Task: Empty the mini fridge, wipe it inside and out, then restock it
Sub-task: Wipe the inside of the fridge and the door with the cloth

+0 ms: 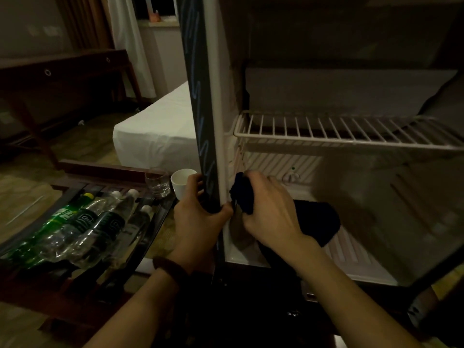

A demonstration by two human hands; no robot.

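Bare forearms, no sleeves in view; dark beaded bracelet [170, 268] around wrist of left hand [198, 217]; right hand [271, 209] without rings or watch.

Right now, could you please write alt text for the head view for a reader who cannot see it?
A person's left hand grips the open fridge door's edge while the right hand holds a dark cloth near the door seal. The wire shelf is bare; bottles lie on a tray at left.

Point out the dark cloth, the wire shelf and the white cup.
dark cloth [316, 222]: head view, on its loose fold.
wire shelf [326, 140]: head view, on its front rail.
white cup [179, 183]: head view, on its side wall.
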